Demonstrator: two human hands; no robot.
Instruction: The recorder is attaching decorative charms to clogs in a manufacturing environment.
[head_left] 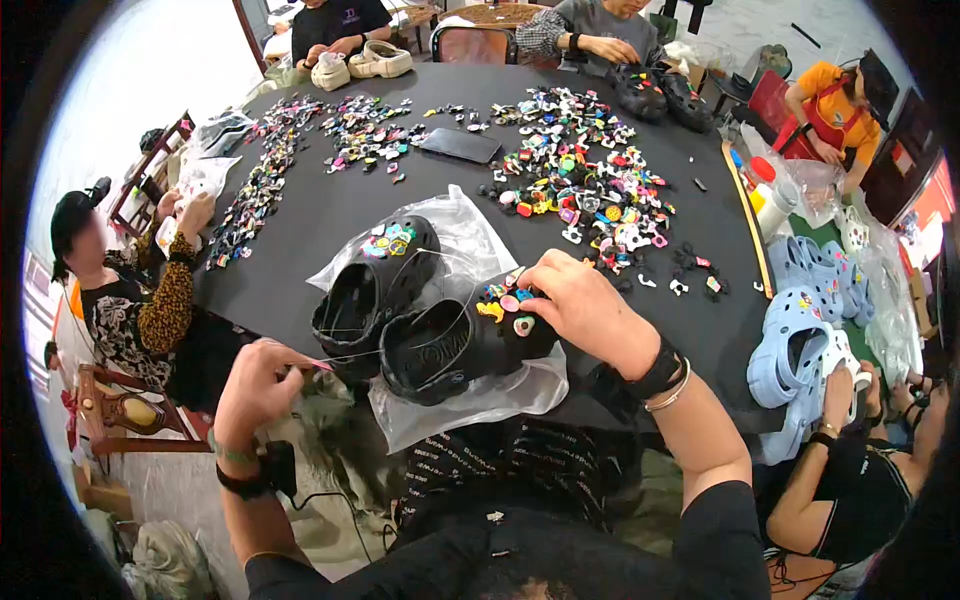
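I see my right hand (590, 310) fingers pressed on colourful charms of the near black foam clog (455, 345), toe pointing right-up, heel toward my left hand (262, 378) pinching a thin pink-tipped string (322, 365).

Bright even light, warped dark rim

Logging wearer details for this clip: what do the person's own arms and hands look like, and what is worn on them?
Both forearms are bare, with black sleeves ending near the elbows. The left hand has a black wrist strap carrying a small black device with a thin black cable trailing down, plus a thin greenish band. The right hand has a wide black wristband and a slim metal bangle beside it. No gloves.
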